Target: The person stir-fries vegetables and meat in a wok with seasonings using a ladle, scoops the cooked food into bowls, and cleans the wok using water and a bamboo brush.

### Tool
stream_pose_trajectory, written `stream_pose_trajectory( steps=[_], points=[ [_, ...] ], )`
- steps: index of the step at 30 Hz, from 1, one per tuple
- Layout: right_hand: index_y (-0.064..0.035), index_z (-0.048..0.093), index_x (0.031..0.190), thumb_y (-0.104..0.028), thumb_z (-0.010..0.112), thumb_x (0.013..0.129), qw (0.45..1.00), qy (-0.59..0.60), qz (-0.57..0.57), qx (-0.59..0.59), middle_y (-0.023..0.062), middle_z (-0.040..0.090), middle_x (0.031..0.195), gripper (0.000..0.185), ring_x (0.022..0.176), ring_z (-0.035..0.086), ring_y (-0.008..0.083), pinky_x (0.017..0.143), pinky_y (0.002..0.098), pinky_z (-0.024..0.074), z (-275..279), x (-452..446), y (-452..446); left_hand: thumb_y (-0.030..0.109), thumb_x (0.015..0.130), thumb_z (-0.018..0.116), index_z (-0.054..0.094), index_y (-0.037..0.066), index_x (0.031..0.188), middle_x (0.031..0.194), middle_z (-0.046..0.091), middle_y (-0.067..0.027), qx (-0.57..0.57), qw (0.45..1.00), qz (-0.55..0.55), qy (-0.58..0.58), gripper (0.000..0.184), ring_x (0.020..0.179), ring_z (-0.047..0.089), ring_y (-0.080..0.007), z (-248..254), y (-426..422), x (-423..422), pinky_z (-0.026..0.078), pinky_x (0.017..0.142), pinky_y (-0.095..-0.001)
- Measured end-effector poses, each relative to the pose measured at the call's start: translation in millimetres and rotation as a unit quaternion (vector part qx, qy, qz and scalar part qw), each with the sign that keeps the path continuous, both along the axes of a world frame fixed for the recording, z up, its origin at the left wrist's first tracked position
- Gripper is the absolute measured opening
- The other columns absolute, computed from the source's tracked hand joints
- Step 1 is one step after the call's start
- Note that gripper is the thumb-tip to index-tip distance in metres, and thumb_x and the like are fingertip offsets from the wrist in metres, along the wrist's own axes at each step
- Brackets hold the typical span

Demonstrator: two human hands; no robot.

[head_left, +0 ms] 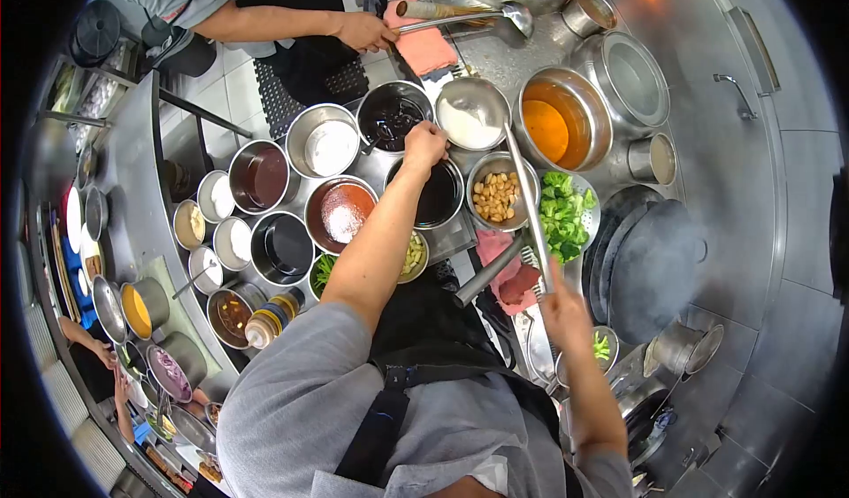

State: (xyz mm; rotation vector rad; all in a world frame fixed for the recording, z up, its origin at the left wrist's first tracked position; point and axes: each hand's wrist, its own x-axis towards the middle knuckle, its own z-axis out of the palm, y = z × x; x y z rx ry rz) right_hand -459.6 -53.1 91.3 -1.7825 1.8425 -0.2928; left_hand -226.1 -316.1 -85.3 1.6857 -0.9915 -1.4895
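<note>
My left hand (426,144) is closed at the rims of two pots of dark sauce, the far one (392,116) and the near one (438,199); what its fingers hold is too small to tell. My right hand (566,314) is wrapped round the long handle of a ladle (471,114). The ladle's wide bowl holds something whitish and lies beside a tall pot of orange liquid (546,131). Below the bowl sit a pot of browned cubes (496,195) and a perforated dish of broccoli (566,215).
A steaming wok (654,268) stands at the right. Pots of sauces and powders, such as a red one (343,213), and squeeze bottles (274,318) fill the left counter. A co-worker's hand (365,32) holds another ladle (516,20) at the top. More people's hands show at lower left.
</note>
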Motion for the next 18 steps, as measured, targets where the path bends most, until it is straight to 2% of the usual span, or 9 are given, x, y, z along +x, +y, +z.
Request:
stream_pose_trajectory(
  steps=[3,5,6,9,10,12,13,16,18],
  points=[
    [-0.0093,0.029,0.148,-0.01,0.061,0.087,0.98,0.188,0.056,0.031,0.0272,0.064,0.086,0.069,0.067,0.063,0.04,0.062,0.0497,0.0504,22,-26,-19,0.008,0.084,0.058,0.06,-0.002,0.085,0.07,0.066,-0.0093,-0.004,1.0,-0.001,-0.001,0.01,0.052,0.061,-0.0151,-6,-4,0,0.043,0.045,-0.0288],
    [-0.0124,0.03,0.149,-0.003,0.061,0.082,0.993,0.106,0.046,-0.014,0.0262,0.063,0.089,0.074,0.066,0.061,0.04,0.062,0.0431,0.0497,12,-25,-16,0.008,0.082,0.059,0.059,-0.002,0.082,0.071,0.067,-0.0112,-0.001,1.0,0.018,0.019,0.01,0.055,0.066,-0.0182,-12,-3,-1,0.051,0.053,-0.0314],
    [-0.0097,0.033,0.148,-0.002,0.059,0.084,0.997,0.073,0.014,0.026,0.0221,0.062,0.078,0.069,0.059,0.059,0.034,0.059,0.04,0.0484,12,-12,-11,0.008,0.082,0.059,0.059,-0.002,0.082,0.071,0.067,-0.0112,-0.002,1.0,0.021,0.022,0.01,0.055,0.066,-0.0182,-8,-2,-2,0.051,0.053,-0.0314],
    [-0.0113,0.039,0.145,-0.003,0.058,0.083,0.94,-0.217,-0.204,0.169,0.014,0.051,0.063,0.065,0.052,0.046,0.0192,0.054,0.0316,0.0421,41,22,-13,0.006,0.083,0.058,0.058,-0.002,0.081,0.072,0.067,-0.0115,-0.003,0.999,0.035,0.024,0.008,0.056,0.066,-0.0181,-1,-1,-1,0.051,0.053,-0.031],
    [-0.0113,0.039,0.145,-0.003,0.058,0.083,0.939,-0.218,-0.206,0.169,0.014,0.051,0.063,0.065,0.052,0.046,0.0192,0.054,0.0316,0.0421,39,18,-9,0.005,0.083,0.058,0.058,-0.002,0.081,0.072,0.067,-0.0113,-0.001,0.999,0.035,0.03,0.007,0.056,0.066,-0.018,-1,-1,-1,0.051,0.053,-0.0307],
    [-0.0093,0.037,0.145,-0.007,0.06,0.085,0.989,-0.026,-0.089,0.113,0.0197,0.059,0.068,0.065,0.059,0.058,0.0347,0.063,0.0397,0.0475,41,16,-7,0.004,0.083,0.058,0.058,-0.002,0.081,0.073,0.067,-0.0112,0.003,0.999,0.03,0.034,0.006,0.056,0.066,-0.018,-1,1,-3,0.051,0.054,-0.0305],
    [-0.0087,0.036,0.145,-0.006,0.06,0.084,0.996,-0.016,-0.066,0.053,0.0214,0.059,0.07,0.066,0.061,0.058,0.0356,0.064,0.0408,0.0475,29,16,-6,0.005,0.085,0.058,0.057,-0.001,0.083,0.072,0.065,-0.0105,-0.001,0.999,0.03,0.036,0.006,0.055,0.064,-0.0164,-1,2,-4,0.043,0.046,-0.0282],
    [-0.0098,0.036,0.146,-0.006,0.061,0.083,0.989,-0.014,-0.084,0.124,0.0221,0.059,0.071,0.067,0.064,0.06,0.0354,0.066,0.041,0.0479,21,23,-4,0.006,0.087,0.058,0.056,0.0,0.085,0.07,0.063,-0.0097,-0.006,0.999,0.03,0.03,0.007,0.054,0.062,-0.015,0,1,-5,0.036,0.039,-0.0259],
    [-0.0141,0.036,0.147,-0.007,0.062,0.084,0.94,-0.13,-0.198,0.245,0.0206,0.062,0.074,0.068,0.068,0.063,0.031,0.069,0.0382,0.0492,34,10,-2,0.006,0.087,0.058,0.055,0.0,0.085,0.07,0.063,-0.0096,-0.005,0.999,0.028,0.022,0.007,0.054,0.062,-0.0151,-1,0,-2,0.036,0.038,-0.0259]
  ],
)
